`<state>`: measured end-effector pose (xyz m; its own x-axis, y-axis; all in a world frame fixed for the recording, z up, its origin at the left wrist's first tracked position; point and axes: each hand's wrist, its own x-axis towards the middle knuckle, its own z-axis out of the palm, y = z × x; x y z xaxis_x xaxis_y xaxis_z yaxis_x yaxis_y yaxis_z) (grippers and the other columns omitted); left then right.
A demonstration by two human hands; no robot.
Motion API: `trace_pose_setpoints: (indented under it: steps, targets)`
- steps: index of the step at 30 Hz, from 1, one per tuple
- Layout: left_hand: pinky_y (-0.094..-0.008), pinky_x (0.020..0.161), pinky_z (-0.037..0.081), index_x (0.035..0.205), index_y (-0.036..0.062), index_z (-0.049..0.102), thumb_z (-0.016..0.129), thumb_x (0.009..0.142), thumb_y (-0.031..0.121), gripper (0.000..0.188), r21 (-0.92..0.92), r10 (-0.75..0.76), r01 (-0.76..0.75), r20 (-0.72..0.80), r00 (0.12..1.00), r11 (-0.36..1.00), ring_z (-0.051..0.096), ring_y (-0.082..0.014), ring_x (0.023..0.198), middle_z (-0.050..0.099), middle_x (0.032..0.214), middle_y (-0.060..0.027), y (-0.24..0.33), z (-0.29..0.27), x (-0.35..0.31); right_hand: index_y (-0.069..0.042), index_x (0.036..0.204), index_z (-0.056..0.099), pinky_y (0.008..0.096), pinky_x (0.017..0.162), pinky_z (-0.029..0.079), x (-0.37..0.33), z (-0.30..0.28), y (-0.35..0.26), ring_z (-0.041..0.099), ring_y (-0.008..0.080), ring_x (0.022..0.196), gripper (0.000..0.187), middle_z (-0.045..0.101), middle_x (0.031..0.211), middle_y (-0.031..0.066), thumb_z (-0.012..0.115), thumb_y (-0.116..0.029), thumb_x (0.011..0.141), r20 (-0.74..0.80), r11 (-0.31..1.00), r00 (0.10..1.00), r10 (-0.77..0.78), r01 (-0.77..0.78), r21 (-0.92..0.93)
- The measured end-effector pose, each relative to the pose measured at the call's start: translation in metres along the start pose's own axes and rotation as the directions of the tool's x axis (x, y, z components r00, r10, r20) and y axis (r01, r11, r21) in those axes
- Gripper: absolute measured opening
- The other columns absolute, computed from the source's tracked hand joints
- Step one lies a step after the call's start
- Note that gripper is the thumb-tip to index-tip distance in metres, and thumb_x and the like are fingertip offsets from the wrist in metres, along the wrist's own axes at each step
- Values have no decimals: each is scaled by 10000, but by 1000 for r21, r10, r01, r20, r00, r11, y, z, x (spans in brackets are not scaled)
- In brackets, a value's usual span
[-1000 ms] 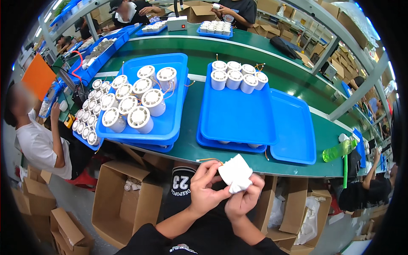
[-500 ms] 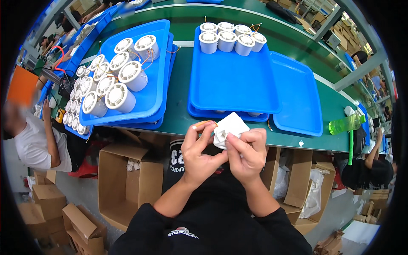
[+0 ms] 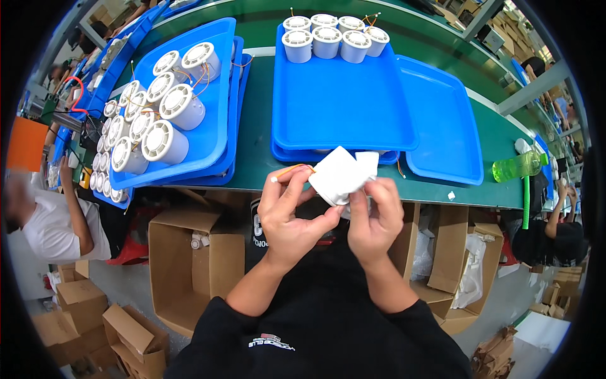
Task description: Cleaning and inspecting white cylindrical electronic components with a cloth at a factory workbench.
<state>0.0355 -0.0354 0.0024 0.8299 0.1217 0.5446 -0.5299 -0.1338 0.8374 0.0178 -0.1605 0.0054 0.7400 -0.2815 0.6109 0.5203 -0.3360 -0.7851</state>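
Observation:
In front of my chest, my left hand (image 3: 287,221) grips a white housing (image 3: 332,175) whose thin orange and yellow wires (image 3: 293,170) stick out past the fingertips. My right hand (image 3: 377,220) is closed on a crumpled white cloth (image 3: 367,163) and presses it against the housing's right side. Cloth and fingers hide part of the housing, so its full shape does not show. Just beyond both hands is a blue tray (image 3: 341,107). White round units (image 3: 326,42) with slotted tops and thin wires stand in rows along its far end.
At left, a tilted stack of blue trays (image 3: 211,136) carries more white units (image 3: 165,141). Another blue tray (image 3: 445,126) lies at right, near a green bottle (image 3: 514,167). Cardboard boxes (image 3: 189,278) sit below the green table's edge. A co-worker (image 3: 57,221) is at the left.
The housing has turned in my left hand, and more of its white surface shows. The cloth has shifted to its right side with my right hand. The whole view has shifted slightly.

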Motion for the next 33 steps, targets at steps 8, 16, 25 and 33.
trace_pose_setpoints:
  steps: [8, 16, 25, 33]
  targets:
    - [-354, 907, 536, 1244, -118, 494, 779, 679, -28, 639, -437, -129, 204, 196, 972, 876, 562, -221, 1084, 470, 1231, -146, 17, 2, -16, -2, 1181, 452, 322, 861, 486, -13, 5, -7, 591, 186, 1003, 245, 579, 1097, 129, 460, -50, 942, 183, 543, 793, 582, -546, 638]
    - [-353, 1004, 418, 1272, -136, 464, 724, 731, -38, 609, -666, -469, 562, 343, 814, 490, 513, -210, 1158, 487, 1268, -141, 20, -12, -24, 33, 1170, 549, 319, 837, 510, -6, -4, 5, 629, 207, 988, 270, 634, 1074, 120, 490, -30, 914, 514, 110, 669, 538, -659, 744]
    - [-322, 967, 432, 1284, -105, 466, 672, 802, 32, 542, -680, -494, 566, 330, 804, 466, 558, -185, 1096, 581, 1171, -120, 19, -6, -7, 45, 1152, 599, 295, 882, 467, -16, -6, -3, 598, 144, 996, 395, 647, 1075, 80, 740, -81, 805, 259, 613, 840, 476, -528, 587]
    - [-354, 939, 466, 1253, -67, 486, 653, 844, 283, 564, -665, -571, 738, 562, 598, 118, 584, -208, 1069, 590, 1166, -115, 11, -14, -16, 36, 1337, 416, 353, 973, 439, 15, -8, 5, 547, 235, 1157, 718, 559, 1260, 166, 771, -77, 723, 520, 484, 772, 364, -634, 602]
